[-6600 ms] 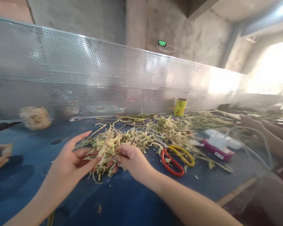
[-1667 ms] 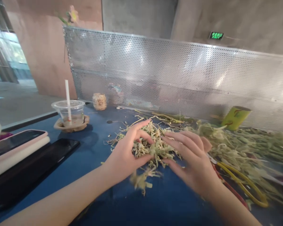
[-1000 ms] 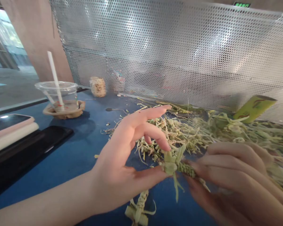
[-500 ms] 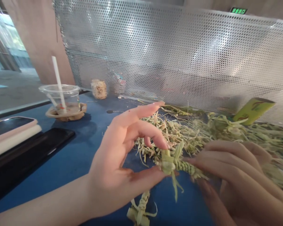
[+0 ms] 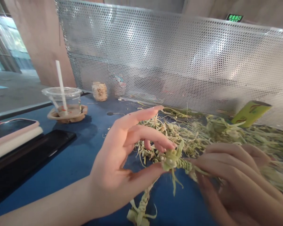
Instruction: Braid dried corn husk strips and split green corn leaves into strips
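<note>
Between my hands is a small green figure woven from leaf strips [image 5: 171, 159], with a knotted, braided stem and loose strip ends sticking out. My left hand [image 5: 122, 150] pinches its thick end between thumb and a finger, while the index finger stretches out above. My right hand [image 5: 240, 179] holds the tail end of the braid; its fingertips are partly hidden and slightly blurred. A second woven piece [image 5: 141, 210], paler and also braided, lies on the blue table [image 5: 103, 128] below my left wrist.
Dried leaf scraps [image 5: 176, 131] are heaped behind my hands, with a yellow-green can [image 5: 252, 113] tilted at the right. At left stand a plastic cup with a straw [image 5: 68, 99], a jar [image 5: 100, 91], phones [image 5: 16, 131] and a black flat object [image 5: 49, 147]. A perforated metal panel [image 5: 143, 53] borders the back.
A left finger has moved down and right over the woven piece's thick end, covering a short stub that stood up there. The view has shifted slightly. Both hands still hold the piece.
</note>
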Motion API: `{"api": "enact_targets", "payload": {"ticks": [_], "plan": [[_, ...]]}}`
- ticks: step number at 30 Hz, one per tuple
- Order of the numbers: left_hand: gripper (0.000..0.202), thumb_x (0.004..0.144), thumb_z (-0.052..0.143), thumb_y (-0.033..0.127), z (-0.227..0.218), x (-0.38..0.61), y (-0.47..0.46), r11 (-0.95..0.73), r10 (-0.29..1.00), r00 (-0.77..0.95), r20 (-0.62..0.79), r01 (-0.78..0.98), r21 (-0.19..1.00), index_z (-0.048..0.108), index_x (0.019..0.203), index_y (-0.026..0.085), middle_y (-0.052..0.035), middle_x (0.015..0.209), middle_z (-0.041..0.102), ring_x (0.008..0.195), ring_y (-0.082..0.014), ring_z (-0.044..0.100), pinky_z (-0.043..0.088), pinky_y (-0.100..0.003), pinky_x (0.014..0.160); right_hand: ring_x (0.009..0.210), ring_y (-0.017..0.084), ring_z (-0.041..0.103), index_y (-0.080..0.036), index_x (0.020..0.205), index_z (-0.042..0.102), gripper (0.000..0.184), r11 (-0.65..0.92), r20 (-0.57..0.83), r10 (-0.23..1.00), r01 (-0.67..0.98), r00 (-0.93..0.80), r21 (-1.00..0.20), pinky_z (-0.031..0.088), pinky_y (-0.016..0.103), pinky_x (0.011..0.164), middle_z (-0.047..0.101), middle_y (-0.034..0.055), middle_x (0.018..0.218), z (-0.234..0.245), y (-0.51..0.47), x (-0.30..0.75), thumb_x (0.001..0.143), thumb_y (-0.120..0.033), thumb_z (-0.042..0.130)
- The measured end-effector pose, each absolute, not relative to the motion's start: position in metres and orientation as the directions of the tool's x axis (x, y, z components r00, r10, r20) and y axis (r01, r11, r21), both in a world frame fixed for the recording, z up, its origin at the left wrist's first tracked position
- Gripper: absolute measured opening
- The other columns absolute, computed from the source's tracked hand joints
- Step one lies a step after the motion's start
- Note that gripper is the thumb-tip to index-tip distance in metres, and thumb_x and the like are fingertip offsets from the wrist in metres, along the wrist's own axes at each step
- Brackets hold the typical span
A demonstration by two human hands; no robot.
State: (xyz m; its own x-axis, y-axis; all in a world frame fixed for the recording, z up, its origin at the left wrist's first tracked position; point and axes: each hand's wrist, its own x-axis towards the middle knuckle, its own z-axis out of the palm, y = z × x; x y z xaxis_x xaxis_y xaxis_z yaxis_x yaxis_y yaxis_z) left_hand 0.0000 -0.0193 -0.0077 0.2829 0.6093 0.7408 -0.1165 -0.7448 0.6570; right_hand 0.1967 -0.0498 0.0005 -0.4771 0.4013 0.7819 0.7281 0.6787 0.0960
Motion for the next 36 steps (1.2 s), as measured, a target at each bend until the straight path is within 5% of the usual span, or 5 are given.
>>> {"api": "enact_targets", "payload": {"ticks": [7,19,25,36], "plan": [[0.063,0.068,0.06,0.004,-0.006,0.002,-0.014,-0.767,0.588,0.236,0.773,-0.139,0.626,0.033,0.12,0.026,0.0024,0.083,0.059,0.078,-0.013,0.056,0.047,-0.029,0.073,0.081,0.025,0.052,-0.019,0.087,0.055,0.022,0.703,0.796,0.454,0.71,-0.4,-0.044,0.035,0.037,0.067,0.059,0.0049,0.074,-0.004,-0.054,0.196,0.069,-0.011,0.047],[0.054,0.072,0.057,0.007,-0.004,0.003,-0.011,-0.69,0.678,0.202,0.707,-0.158,0.707,0.034,0.118,0.027,-0.0006,0.09,0.062,0.085,-0.0156,0.059,0.05,-0.026,0.063,0.064,0.016,0.053,-0.018,0.069,0.051,0.011,0.754,0.76,0.47,0.652,-0.449,-0.081,0.034,0.034,0.063,0.055,-0.0006,0.059,-0.005,-0.045,0.185,0.066,-0.008,0.051],[0.056,0.079,0.051,0.012,-0.004,0.007,-0.007,-0.46,0.813,0.258,0.522,-0.264,0.848,0.025,0.128,0.024,-0.0065,0.101,0.061,0.081,-0.0154,0.062,0.053,-0.024,0.058,0.064,0.014,0.053,-0.019,0.068,0.049,0.013,0.738,0.725,0.559,0.639,-0.402,-0.215,0.035,0.033,0.066,0.054,-0.0023,0.059,-0.012,-0.043,0.182,0.071,-0.007,0.049],[0.067,0.075,0.059,0.016,-0.013,0.01,-0.014,-0.311,0.793,0.482,0.371,-0.203,0.928,0.021,0.129,0.026,0.0009,0.081,0.063,0.079,-0.0139,0.061,0.05,-0.028,0.075,0.058,0.01,0.053,-0.019,0.07,0.05,0.014,0.751,0.715,0.534,0.642,-0.452,-0.154,0.038,0.028,0.061,0.057,-0.0042,0.062,-0.013,-0.042,0.182,0.067,-0.006,0.056]]}}
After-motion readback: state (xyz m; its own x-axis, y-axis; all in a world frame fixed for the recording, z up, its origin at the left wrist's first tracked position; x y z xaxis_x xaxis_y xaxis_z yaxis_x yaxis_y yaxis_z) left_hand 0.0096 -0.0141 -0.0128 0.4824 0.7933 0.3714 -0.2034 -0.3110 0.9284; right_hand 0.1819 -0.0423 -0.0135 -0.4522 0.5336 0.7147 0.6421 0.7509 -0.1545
